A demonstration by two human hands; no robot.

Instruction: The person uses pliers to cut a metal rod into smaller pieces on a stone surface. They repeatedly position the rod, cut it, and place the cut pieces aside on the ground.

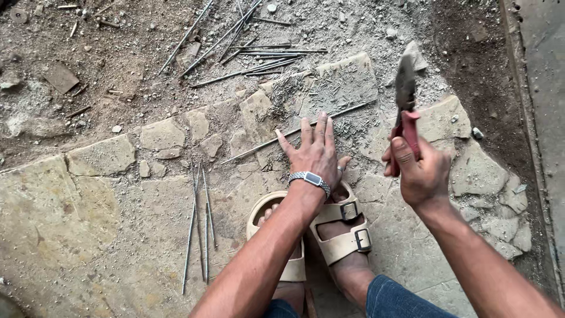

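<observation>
Steel rod (294,132), thin and dusty, lies slantwise across cracked stone slabs (100,156) near the middle of the head view, running from about eight o'clock up toward two o'clock. The left hand (316,152) lies flat on it with fingers spread and pressed down, clasping nothing; it seems to pin the rod against the stone so it cannot roll or jump. A metal wristwatch (310,179) sits on that wrist.

At three o'clock from that hand, the right hand (419,174) is wrapped tight around the red handles of a pair of pliers (405,100), lifted clear of the ground with the dark head pointing to twelve o'clock, held like a small hammer above the rod.

At six o'clock the person's feet in tan buckled sandals (338,227) stand on the slab, just beneath the left wrist, in a low crouch that brings the work close.

Toward twelve o'clock a loose heap of similar rods (247,50) lies in grey dirt. At eight o'clock three more thin rods (199,227) lie side by side on the stone, apart from the heap.
</observation>
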